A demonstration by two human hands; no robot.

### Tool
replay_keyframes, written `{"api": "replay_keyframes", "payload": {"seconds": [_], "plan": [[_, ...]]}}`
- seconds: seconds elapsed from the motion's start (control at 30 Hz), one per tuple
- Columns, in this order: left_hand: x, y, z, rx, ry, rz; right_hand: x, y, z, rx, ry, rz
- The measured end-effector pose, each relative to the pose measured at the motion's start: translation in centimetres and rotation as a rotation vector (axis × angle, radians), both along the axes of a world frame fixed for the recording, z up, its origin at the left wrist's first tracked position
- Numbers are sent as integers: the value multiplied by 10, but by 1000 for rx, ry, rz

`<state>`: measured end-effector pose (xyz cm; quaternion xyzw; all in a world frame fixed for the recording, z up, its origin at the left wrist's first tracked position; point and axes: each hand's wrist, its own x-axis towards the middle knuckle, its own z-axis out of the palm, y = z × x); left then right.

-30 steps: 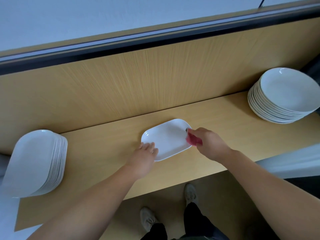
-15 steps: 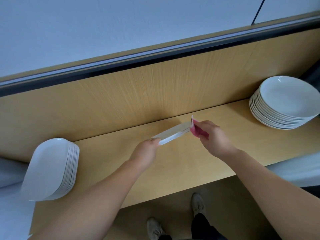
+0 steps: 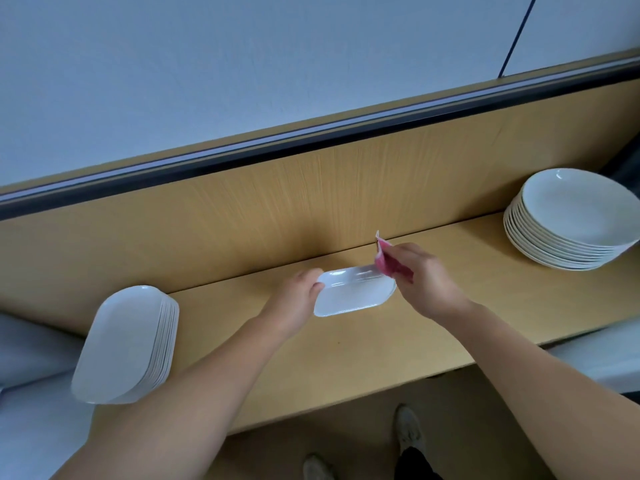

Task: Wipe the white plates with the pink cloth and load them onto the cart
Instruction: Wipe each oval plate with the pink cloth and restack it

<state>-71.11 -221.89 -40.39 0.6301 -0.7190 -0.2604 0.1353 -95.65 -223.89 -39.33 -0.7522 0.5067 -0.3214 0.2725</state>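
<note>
Both hands work on one small white plate (image 3: 353, 294) in the middle of the desk (image 3: 346, 351). The left hand (image 3: 298, 299) grips the left end of this plate, with its fingers curled round the rim. The right hand (image 3: 427, 280) pinches the pink cloth (image 3: 393, 266) and holds it against the far right corner of the plate, so the cloth touches the rim there. I cannot tell if the plate lies on the desk or is lifted a little above it, and I cannot tell which face is up.

As a judgement, the task is in the wiping step and it is far from the end. One plate is under the cloth now. At the near left edge of the desk stands a stack of oblong plates (image 3: 128, 344), leaning and partly over the edge. At the far right stands a stack of round plates (image 3: 571, 216). Both stacks are well apart from the hands. The pictures do not show which of these plates are already wiped. No cart is in view, so no loading can be confirmed. It seems the person must finish this plate, carry it to the cart, and then repeat this for many plates.
</note>
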Motion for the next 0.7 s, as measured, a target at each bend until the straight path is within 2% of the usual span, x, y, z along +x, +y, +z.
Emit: {"api": "replay_keyframes", "payload": {"seconds": [0.2,0.33,0.53,0.7], "plan": [[1,-2,-5,117,6,82,15,-1,-13,2,65,50],[2,-8,-7,207,-66,136,34,-4,-22,-143,260,130],[0,-17,-15,221,35,248,70,-20,-39,-282,498,266],[5,-20,-22,276,134,280,87,-34,-55,-205,671,320]]}}
